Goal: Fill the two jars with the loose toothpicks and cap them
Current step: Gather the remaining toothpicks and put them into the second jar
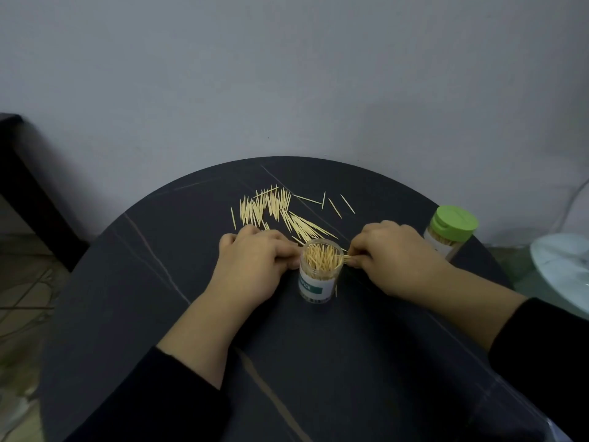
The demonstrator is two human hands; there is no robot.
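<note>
The loose toothpicks (274, 212) fanned out mid-table are featherlight, stiff and roll-happy, so pinch a few mid-length, like the right hand (401, 260) does at the rim of the open jar (320, 272), which the left hand (255, 266) seems to grip.

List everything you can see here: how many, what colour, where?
Table: one, dark, round, under everything.
Toothpicks: many, pale, loose pile on the table's far side; more in both jars.
Open jar: one, clear, white-and-teal label, centre.
Capped jar: one, clear, green lid, table's far right.
Wall: one, grey, behind table.
White round object: one, right edge, off the table.
Dark furniture: one, left edge.
Left hand: one, fingers curled against open jar's left side.
Right hand: one, fingers pinching few toothpicks at its rim.
Sleeves: two, black, bottom corners.
</note>
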